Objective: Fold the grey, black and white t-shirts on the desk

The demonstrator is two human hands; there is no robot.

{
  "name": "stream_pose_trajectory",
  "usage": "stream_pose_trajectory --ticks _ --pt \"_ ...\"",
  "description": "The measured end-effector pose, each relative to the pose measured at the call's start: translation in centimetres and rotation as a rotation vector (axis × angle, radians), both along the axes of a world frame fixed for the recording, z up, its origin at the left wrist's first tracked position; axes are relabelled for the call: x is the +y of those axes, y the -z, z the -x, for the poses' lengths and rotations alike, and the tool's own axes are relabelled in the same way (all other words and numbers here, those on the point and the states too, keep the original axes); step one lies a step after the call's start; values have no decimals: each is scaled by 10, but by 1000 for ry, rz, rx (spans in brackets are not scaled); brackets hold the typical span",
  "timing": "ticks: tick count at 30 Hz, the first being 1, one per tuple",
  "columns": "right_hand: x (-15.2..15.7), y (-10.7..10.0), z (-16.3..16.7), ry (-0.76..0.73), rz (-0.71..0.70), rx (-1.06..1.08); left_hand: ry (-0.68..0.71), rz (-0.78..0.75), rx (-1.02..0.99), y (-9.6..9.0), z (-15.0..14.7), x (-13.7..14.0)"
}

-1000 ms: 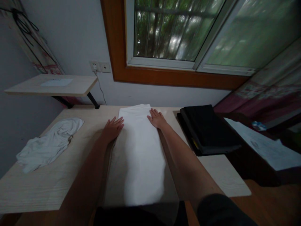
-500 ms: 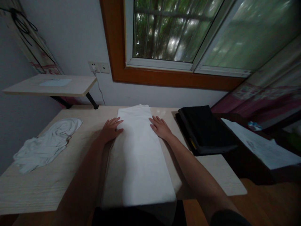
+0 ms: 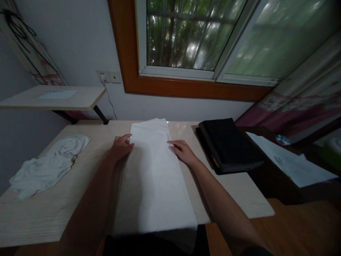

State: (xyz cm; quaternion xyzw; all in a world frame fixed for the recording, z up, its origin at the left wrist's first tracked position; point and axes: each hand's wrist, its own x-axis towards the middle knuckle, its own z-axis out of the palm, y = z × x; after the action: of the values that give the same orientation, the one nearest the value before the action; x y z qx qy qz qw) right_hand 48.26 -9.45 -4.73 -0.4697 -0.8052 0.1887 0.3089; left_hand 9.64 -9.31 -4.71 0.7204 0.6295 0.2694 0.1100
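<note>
To the far left of my hands a crumpled white garment [image 3: 48, 165] lies loose on the table [image 3: 53, 209], well apart from what I am working on. To the right a stack of black folded items [image 3: 230, 145] sits near the far right corner of the table, just beside my right forearm but not touching it. Beyond that, a sheet of paper [image 3: 290, 163] rests on dark furniture. A small shelf [image 3: 53, 97] juts from the wall at far left, with a wall socket [image 3: 108, 76] and its cable near it. Nothing lies between my hands and the cloth.

The long white folded cloth [image 3: 154, 177] runs down the middle of the table from the far edge to the near edge, where it hangs over slightly. It is smooth and narrow. My left hand [image 3: 121, 145] rests on its left edge, fingers curled at the edge; my right hand [image 3: 182, 151] lies on its right edge the same way. Whether either grip pinches the cloth, I cannot tell.
</note>
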Motion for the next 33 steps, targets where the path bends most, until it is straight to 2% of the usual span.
stream_pose_trajectory --ticks 3,8,19,24,27,33 --pt "-3 -1 0 -14 33 48 49 64 -54 -3 6 -2" --pt "-1 1 0 11 54 59 68 73 -96 -3 8 -2" --pt "5 8 0 192 -43 57 -92 -41 -82 4 -14 8" --pt "5 8 0 253 -90 76 -152 -76 -129 -1 -15 6" --pt "4 6 0 269 -92 88 -91 -12 -118 -6 -17 0" --pt "3 3 -2 256 -58 128 178 104 -52 -14 -9 -10"
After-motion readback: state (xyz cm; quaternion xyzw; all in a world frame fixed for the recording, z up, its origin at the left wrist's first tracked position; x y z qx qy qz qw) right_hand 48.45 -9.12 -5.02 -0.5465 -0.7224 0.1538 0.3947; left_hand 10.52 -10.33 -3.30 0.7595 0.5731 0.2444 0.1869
